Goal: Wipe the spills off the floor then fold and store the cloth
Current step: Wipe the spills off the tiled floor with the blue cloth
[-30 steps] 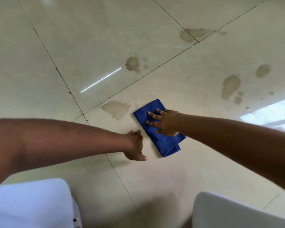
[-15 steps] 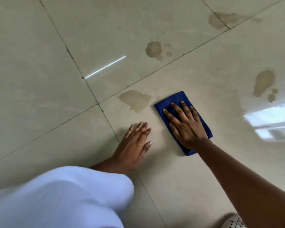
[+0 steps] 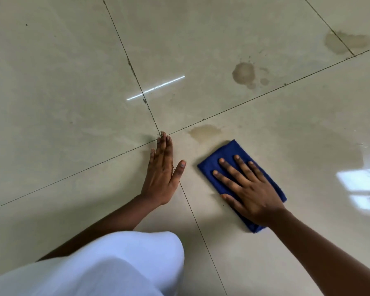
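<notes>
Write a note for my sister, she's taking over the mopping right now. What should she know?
Right hand presses flat on the folded blue cloth on the floor. Left hand rests flat on the tiles, holding nothing.
Nearest spill lies just beyond the cloth, untouched by it. A round spill and a far spill on the tile joint sit further out.
Left: wipe all three, then fold and store the cloth.

Dark grout lines (image 3: 201, 120) divide the pale glossy tiles and cross at one joint. Up and left of that joint, a thin bright streak of reflected light (image 3: 156, 88) lies across a grout line. Far right of it, window glare (image 3: 360, 189) shines. Below it, white clothing (image 3: 107, 265) fills the bottom-left corner.
</notes>
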